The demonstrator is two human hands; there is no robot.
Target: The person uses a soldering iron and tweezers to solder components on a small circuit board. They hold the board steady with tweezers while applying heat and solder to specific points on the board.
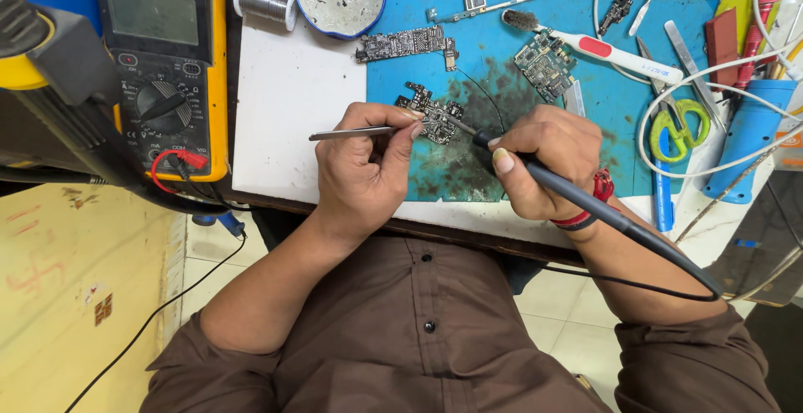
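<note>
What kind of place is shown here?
Probably an electronics repair bench: the right hand holds a soldering iron to a circuit board, with a multimeter and more boards nearby.

A white desk [284,104] carries a stained blue mat [602,95]. Below it lies a pale tiled floor [560,313], with a yellow surface [75,296] at the left. The light is bright and even.
</note>
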